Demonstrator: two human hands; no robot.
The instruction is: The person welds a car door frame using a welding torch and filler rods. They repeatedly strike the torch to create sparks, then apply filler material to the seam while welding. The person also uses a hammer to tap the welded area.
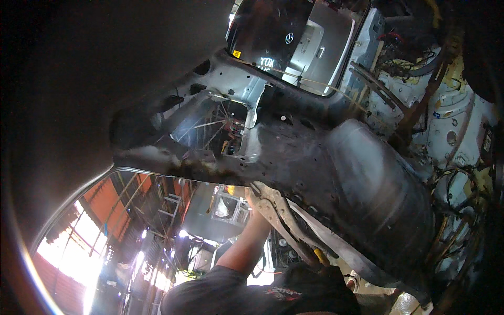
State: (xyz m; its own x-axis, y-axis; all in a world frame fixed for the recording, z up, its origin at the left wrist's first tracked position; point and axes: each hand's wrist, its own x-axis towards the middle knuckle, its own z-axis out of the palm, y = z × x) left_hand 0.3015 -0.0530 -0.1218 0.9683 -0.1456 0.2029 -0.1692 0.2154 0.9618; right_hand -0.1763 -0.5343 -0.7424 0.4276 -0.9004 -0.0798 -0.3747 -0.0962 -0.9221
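Note:
My left forearm (244,242) reaches up from a dark short sleeve to the lower edge of a bare grey car body panel (299,152). Only part of my left hand (251,198) shows at that edge; its fingers are mostly hidden, so its grip cannot be made out. Right beside it, worn metal locking pliers (278,212) sit with their jaw end against the panel edge and their handles slanting down to the right. My right hand is out of sight.
A rounded wheel-arch bulge (367,163) swells from the panel's right side. Loose wiring (462,210) hangs at the far right. Through a window opening above stands a dark car tailgate (270,31). Lower left, a framed opening shows a bright workshop with orange wall sheets (107,202).

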